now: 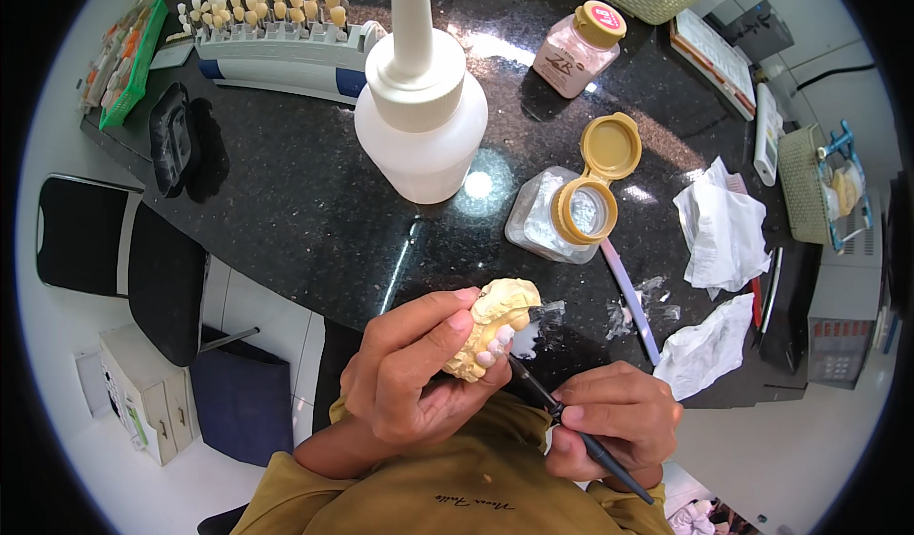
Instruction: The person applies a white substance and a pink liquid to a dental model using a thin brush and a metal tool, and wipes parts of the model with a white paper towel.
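My left hand [409, 368] is closed around a yellow plaster dental model [505, 299], held up off the counter. White tooth crowns [488, 346] sit in a row along the model's right side. In my right hand [619, 416] is a slim black-handled brush [602, 456], gripped like a pen. Its front end points at the model, close to the crowns; the very tip is hard to make out. Just beyond my hands stands a clear jar with its gold flip lid raised [562, 219], holding whitish material. A lilac stick [630, 302] lies beside that jar.
On the dark counter [286, 149] stand a white pump bottle [419, 130], a closed pink jar [578, 49] and a tooth shade guide [276, 54]. Crumpled tissues [721, 226] lie at right, near baskets. A black tray [171, 140] sits at left, above a black chair [167, 283].
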The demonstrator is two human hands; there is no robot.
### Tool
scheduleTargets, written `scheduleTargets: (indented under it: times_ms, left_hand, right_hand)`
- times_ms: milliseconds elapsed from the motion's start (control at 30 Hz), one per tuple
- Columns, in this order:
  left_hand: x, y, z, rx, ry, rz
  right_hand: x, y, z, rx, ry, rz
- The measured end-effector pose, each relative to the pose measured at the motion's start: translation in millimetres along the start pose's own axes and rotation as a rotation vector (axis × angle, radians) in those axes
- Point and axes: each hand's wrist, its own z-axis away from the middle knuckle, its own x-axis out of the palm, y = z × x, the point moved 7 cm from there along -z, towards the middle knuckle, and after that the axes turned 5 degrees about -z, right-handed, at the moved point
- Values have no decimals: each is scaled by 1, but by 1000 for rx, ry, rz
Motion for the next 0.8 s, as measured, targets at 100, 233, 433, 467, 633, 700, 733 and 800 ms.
scheduleTargets:
  times_ms: [100,233,433,467,633,700,733,800]
  left_hand:
    - [0,1,-1,-11,0,-11]
    - [0,1,0,-9,0,-20]
    - [1,1,1,-10,-44,-7]
    - [0,0,0,-11,-8,-19]
    - [0,1,0,-8,-3,-18]
    - [0,0,1,-5,4,-22]
    - [0,0,2,-6,7,-22]
    - [0,0,2,-2,7,-15]
  right_hand:
    - [-1,0,1,-2,11,-11]
    - [1,0,-1,9,-19,-13]
    - [0,0,0,20,-25,-2]
    - [0,0,0,17,-25,-3]
    - [-1,0,1,10,-7,-17]
    - [0,1,1,13,-6,-25]
    - [0,1,1,15,-5,-29]
    - [1,0,-1,17,-23,-12]
